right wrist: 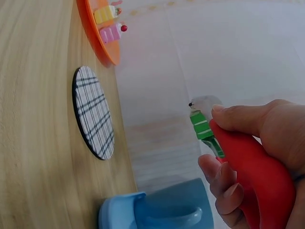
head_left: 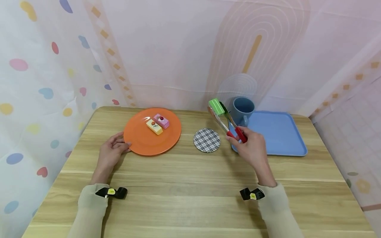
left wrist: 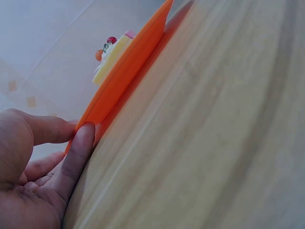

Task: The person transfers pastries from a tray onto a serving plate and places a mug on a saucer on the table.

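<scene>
My left hand (head_left: 109, 154) pinches the near left rim of an orange plate (head_left: 154, 148), thumb and fingers on either side of it in the left wrist view. On that plate a yellow toy cake slice (head_left: 154, 127) and a pink toy cake slice (head_left: 162, 121) lie side by side, each topped with a small round fruit. My right hand (head_left: 253, 145) grips red-handled tongs (head_left: 241, 135). Between the tips of the tongs is a green toy cake slice (head_left: 216, 106), held up off the table in front of the back curtain.
A round checked coaster (head_left: 207, 140) lies between the plate and a blue tray (head_left: 279, 134). On the tray's left end stands a blue-grey mug (head_left: 238, 114), close behind the tongs. Patterned curtains (head_left: 166, 53) hang along the table's back and sides.
</scene>
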Tool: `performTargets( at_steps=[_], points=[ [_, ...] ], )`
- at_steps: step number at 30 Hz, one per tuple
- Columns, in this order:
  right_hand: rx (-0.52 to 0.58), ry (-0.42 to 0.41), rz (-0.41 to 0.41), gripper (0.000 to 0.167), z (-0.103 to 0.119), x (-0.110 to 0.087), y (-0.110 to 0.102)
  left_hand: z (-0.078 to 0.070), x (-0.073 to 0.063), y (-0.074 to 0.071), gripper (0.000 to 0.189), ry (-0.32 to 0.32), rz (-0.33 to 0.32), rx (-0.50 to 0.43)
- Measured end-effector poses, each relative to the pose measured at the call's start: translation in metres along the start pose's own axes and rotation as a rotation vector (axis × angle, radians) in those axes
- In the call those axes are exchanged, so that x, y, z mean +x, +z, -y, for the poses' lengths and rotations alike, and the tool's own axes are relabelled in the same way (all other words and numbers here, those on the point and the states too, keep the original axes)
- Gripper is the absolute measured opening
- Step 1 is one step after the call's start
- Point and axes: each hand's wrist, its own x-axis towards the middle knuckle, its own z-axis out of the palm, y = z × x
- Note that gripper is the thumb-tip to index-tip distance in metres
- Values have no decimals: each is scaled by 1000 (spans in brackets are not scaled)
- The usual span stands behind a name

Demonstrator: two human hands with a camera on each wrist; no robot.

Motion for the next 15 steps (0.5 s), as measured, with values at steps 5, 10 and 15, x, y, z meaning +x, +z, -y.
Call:
performTargets(
  at_steps=[5, 10, 15],
  points=[
    [4, -14, 20, 54, 4, -1, 5, 0, 0, 0, 74, -4, -1, -8],
    [4, -13, 55, 53, 9, -3, 11, -1, 0, 0, 74, -7, -6, -6],
    [9, -2, 88, 54, 14, -5, 16, 0, -1, 1, 72, -8, -11, 7]
  ],
)
